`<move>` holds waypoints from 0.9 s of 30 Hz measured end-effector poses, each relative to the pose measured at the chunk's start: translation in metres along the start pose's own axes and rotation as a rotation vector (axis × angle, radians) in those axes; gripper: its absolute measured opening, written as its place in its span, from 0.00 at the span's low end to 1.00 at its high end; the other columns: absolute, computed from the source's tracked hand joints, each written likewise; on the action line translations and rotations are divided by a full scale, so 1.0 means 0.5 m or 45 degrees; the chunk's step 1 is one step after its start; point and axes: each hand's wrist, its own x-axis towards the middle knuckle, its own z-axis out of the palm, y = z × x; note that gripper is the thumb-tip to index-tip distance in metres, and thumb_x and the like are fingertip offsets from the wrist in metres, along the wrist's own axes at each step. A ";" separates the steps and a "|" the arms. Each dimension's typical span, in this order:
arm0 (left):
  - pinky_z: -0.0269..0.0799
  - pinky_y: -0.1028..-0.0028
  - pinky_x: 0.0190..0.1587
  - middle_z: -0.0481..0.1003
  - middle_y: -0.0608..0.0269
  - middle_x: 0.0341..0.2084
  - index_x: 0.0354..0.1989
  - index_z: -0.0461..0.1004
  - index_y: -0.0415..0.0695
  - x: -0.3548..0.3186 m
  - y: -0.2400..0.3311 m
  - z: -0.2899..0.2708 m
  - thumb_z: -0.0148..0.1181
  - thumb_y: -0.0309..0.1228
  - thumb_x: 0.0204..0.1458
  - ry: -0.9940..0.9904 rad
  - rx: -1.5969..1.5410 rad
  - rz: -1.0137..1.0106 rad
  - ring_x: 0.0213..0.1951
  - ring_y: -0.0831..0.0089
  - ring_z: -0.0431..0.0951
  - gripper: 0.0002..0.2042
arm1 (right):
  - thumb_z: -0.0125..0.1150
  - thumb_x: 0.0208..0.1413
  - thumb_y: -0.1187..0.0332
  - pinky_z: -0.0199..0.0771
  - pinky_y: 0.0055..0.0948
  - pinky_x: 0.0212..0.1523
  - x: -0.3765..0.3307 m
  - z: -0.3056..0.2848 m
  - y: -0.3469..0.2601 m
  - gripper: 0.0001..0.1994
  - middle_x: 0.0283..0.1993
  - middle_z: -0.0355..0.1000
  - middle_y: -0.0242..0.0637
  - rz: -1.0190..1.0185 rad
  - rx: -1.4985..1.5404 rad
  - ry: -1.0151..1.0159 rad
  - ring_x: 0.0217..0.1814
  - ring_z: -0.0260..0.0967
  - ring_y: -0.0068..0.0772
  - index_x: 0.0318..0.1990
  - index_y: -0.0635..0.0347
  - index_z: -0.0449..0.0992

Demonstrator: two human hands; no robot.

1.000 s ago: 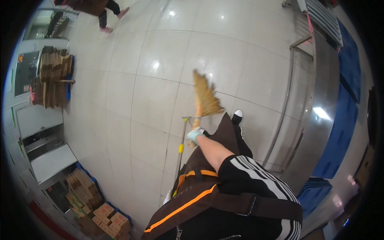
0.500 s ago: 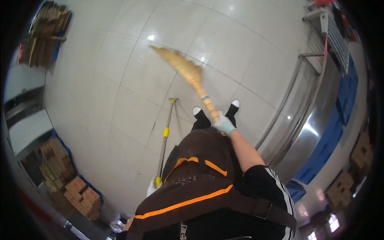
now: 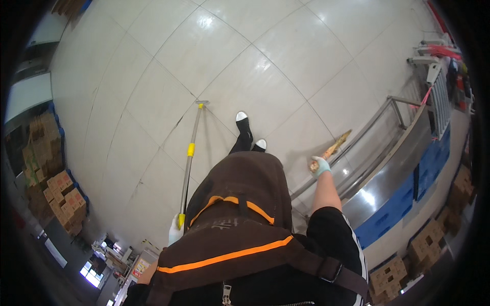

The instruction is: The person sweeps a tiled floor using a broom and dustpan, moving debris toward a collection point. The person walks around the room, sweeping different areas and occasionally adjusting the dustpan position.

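Observation:
My right hand [image 3: 321,166], in a pale glove, is closed round the handle of a straw broom [image 3: 334,148]. The broom is seen nearly end-on, its bristles pointing away to the right beside the metal table frame. My left hand [image 3: 175,230], also gloved, grips the lower yellow end of a long-handled floor scraper [image 3: 192,143]. That pole is grey with yellow joints, and its flat head [image 3: 202,102] is at or close to the floor ahead. The brown bag on my front partly hides the left hand.
Pale floor tiles [image 3: 245,66] spread ahead of my shoes [image 3: 243,122]. A stainless-steel table [image 3: 388,168] with a low tube frame stands close on the right, blue sheets along it. Stacked cardboard boxes [image 3: 66,199] are at the left, more [image 3: 426,239] at the lower right.
The broom has swung from in front of me to my right side, its bristles now away to the right. My feet have stepped, and the scraper has shifted left with my left hand.

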 end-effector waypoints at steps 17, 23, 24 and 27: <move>0.61 0.76 0.52 0.69 0.55 0.48 0.57 0.59 0.38 0.046 -0.139 -0.017 0.53 0.23 0.51 0.146 -0.234 -0.184 0.49 0.68 0.69 0.23 | 0.58 0.38 0.78 0.70 0.34 0.15 -0.162 0.721 0.252 0.26 0.23 0.62 0.39 -0.151 -1.004 -0.951 0.15 0.63 0.31 0.48 0.58 0.58; 0.62 0.76 0.51 0.70 0.53 0.47 0.58 0.59 0.39 0.133 -0.069 -0.065 0.53 0.25 0.52 0.018 0.061 0.172 0.49 0.70 0.69 0.23 | 0.56 0.38 0.75 0.69 0.34 0.20 -0.262 0.567 0.218 0.33 0.30 0.68 0.43 -0.819 -1.389 -0.384 0.22 0.67 0.33 0.56 0.57 0.54; 0.64 0.76 0.50 0.70 0.53 0.47 0.58 0.59 0.39 0.146 -0.031 -0.085 0.53 0.25 0.52 -0.023 0.275 0.255 0.47 0.70 0.71 0.23 | 0.56 0.38 0.75 0.69 0.34 0.19 -0.266 0.535 0.207 0.33 0.29 0.68 0.43 -0.809 -1.292 -0.280 0.20 0.67 0.33 0.56 0.58 0.54; 0.68 0.76 0.44 0.71 0.54 0.44 0.57 0.60 0.38 0.219 0.028 -0.115 0.53 0.26 0.52 -0.149 0.219 0.298 0.40 0.70 0.73 0.22 | 0.55 0.37 0.78 0.68 0.32 0.16 -0.238 0.475 0.169 0.33 0.27 0.68 0.42 -0.860 -0.982 -0.019 0.17 0.67 0.33 0.56 0.59 0.53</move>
